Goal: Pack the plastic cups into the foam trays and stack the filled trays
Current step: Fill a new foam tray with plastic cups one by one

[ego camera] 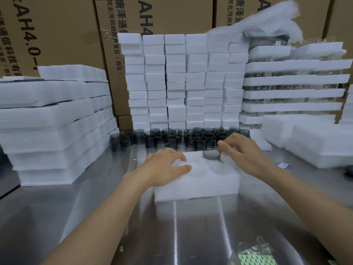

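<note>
A steel table [200,226] bears a foam tray [196,186], loose grey cups [172,139] and foam stacks [53,131].

A white rectangular foam tray [196,180] with round recesses lies flat at centre. One smoky grey translucent plastic cup [211,154] sits upright in a far recess. Loose grey cups [172,139] stand clustered just behind the tray, and filled trays [294,93] are stacked at the far right

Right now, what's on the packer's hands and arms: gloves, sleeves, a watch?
Nothing worn shows. The left hand and right hand are ungloved, with no rings visible on the fingers. Both forearms are uncovered to the frame's edge: no sleeves, watch or wristband.
</note>
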Tool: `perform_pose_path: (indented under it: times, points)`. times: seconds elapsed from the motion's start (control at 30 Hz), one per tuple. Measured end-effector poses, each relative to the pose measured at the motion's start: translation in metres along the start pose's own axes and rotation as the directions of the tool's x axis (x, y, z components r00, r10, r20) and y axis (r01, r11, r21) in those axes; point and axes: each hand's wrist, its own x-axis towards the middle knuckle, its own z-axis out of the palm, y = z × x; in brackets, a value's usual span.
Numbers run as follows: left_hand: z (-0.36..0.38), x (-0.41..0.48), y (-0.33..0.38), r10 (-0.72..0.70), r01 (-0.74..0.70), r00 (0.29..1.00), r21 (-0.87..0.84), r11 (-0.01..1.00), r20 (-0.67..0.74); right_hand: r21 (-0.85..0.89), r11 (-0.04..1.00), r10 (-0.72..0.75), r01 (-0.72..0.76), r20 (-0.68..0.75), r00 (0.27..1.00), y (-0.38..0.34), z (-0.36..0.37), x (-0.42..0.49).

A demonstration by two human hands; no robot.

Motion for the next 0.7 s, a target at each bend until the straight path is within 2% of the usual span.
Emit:
perform_pose_path:
  times: [0.1,0.17,0.23,0.3,0.37,0.53,0.57,0.67,0.7]
  points:
    - [0.000,0.000,0.000,-0.002,0.002,1.000,0.003,1.000,0.003,0.028,0.998,-0.058,0.059,-0.009,0.998,-0.006,0.003,-0.002]
    - [0.000,-0.001,0.000,-0.003,0.003,1.000,0.004,1.000,0.003,0.021,0.998,-0.056,0.053,0.167,0.984,-0.012,0.007,-0.003]
    - [0.000,-0.001,0.001,-0.004,0.004,1.000,0.014,1.000,0.001,-0.030,0.999,0.042,-0.033,0.421,0.906,-0.016,0.011,-0.004]
    - [-0.001,0.000,0.002,-0.006,0.006,1.000,0.018,1.000,0.001,-0.079,0.993,0.117,-0.089,0.530,0.840,-0.018,0.012,-0.005]
    - [-0.001,-0.001,0.003,-0.008,0.008,1.000,0.013,1.000,0.002,-0.087,0.994,0.101,-0.066,0.505,0.857,-0.018,0.011,-0.006]
    - [-0.002,-0.002,0.004,-0.006,0.006,1.000,0.011,1.000,0.005,-0.011,0.999,-0.028,0.033,0.285,0.958,-0.015,0.010,-0.009]
    - [-0.002,-0.002,0.004,-0.006,0.006,1.000,0.016,1.000,0.002,-0.020,1.000,-0.011,0.018,0.305,0.952,-0.014,0.010,-0.007]
    - [0.000,0.000,0.003,-0.001,0.001,1.000,0.030,1.000,-0.014,-0.049,0.997,0.070,-0.054,0.481,0.874,-0.014,0.010,-0.006]
    - [0.001,0.001,0.001,0.008,-0.007,1.000,0.029,1.000,-0.016,-0.034,0.998,0.062,-0.052,0.484,0.873,-0.013,0.011,-0.006]
